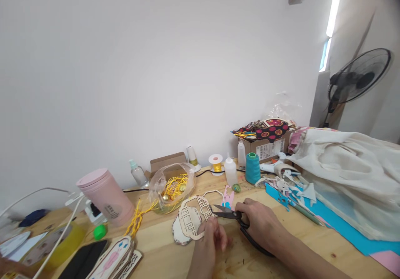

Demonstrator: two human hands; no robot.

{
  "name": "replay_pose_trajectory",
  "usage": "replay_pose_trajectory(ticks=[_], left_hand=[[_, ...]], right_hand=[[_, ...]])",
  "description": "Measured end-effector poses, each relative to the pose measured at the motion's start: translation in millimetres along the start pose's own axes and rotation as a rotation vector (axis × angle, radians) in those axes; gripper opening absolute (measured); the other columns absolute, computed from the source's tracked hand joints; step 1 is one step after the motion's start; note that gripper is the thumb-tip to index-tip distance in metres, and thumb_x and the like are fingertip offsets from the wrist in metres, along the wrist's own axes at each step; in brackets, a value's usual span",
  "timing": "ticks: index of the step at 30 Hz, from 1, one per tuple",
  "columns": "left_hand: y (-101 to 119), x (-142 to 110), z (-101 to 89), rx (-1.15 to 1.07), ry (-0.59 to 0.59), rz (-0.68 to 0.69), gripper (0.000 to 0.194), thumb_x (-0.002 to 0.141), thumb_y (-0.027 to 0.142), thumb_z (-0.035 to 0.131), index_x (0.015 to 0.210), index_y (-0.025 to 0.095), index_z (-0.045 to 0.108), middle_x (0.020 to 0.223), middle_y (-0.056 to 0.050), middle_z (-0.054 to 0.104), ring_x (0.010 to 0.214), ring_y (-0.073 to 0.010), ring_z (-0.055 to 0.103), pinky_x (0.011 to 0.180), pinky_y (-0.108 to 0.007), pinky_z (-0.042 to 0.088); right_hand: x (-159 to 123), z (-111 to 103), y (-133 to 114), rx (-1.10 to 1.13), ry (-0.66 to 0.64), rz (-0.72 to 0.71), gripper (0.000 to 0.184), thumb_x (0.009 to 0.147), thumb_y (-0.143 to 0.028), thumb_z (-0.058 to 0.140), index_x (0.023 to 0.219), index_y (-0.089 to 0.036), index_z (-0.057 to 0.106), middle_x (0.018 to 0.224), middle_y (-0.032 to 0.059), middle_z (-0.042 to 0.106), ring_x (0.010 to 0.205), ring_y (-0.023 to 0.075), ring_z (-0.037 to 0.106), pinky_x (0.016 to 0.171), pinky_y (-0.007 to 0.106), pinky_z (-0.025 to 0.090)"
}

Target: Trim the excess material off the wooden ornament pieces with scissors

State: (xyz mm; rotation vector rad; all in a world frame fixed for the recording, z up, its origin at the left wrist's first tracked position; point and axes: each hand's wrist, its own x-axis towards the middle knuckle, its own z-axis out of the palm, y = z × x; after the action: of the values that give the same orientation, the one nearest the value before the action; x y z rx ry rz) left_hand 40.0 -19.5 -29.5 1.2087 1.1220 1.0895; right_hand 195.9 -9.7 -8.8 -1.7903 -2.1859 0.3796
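Observation:
My left hand [210, 240] is closed in a pinch on a pale laser-cut wooden lattice piece [194, 216], holding it just above the wooden table [312, 245]. Under it lies a whitish round piece [178, 234]. My right hand [261, 225] grips black thread snips [229, 215], whose open blades point left at the lattice piece's right edge. A small pink paper cut-out [228, 196] lies just behind the snips.
A pink tumbler [106, 198], a plastic bag of yellow cord [171, 187], glue bottles [231, 171], a teal thread cone [252, 168] and a cardboard box [265, 148] line the back. Blue paper [343, 225] and cream cloth [350, 175] cover the right. A stack of wooden pieces [114, 260] lies front left.

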Motion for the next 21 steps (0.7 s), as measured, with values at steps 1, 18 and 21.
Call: replay_pose_trajectory(ticks=[1, 18, 21], left_hand=[[0.0, -0.6, 0.5, -0.009, -0.001, 0.0, 0.048, 0.075, 0.056, 0.036, 0.041, 0.022, 0.038, 0.037, 0.004, 0.036, 0.045, -0.0141, 0.039, 0.058, -0.03, 0.041], [1.7, -4.5, 1.1, 0.011, -0.039, 0.016, 0.049, 0.077, 0.053, 0.035, 0.041, 0.022, 0.04, 0.038, 0.003, 0.038, 0.045, -0.0138, 0.039, 0.065, -0.033, 0.042], [4.5, -4.1, 1.2, 0.008, -0.055, -0.001, 0.049, 0.077, 0.053, 0.034, 0.04, 0.022, 0.039, 0.038, 0.003, 0.036, 0.045, -0.0137, 0.037, 0.062, -0.031, 0.04]], right_hand=[[0.3, 0.3, -0.1, -0.003, 0.002, 0.0, 0.018, 0.066, -0.016, 0.05, 0.079, -0.023, 0.06, 0.08, 0.0033, 0.06, 0.07, 0.0156, 0.055, 0.051, 0.023, 0.021], [-0.1, -1.2, 3.0, 0.026, 0.015, -0.041, 0.018, 0.064, -0.015, 0.049, 0.077, -0.023, 0.06, 0.075, 0.0027, 0.059, 0.068, 0.0153, 0.053, 0.052, 0.023, 0.022], [-1.1, -1.6, 3.1, 0.033, 0.02, -0.047, 0.018, 0.065, -0.014, 0.047, 0.075, -0.022, 0.06, 0.073, 0.0027, 0.059, 0.068, 0.0151, 0.053, 0.052, 0.023, 0.022]])
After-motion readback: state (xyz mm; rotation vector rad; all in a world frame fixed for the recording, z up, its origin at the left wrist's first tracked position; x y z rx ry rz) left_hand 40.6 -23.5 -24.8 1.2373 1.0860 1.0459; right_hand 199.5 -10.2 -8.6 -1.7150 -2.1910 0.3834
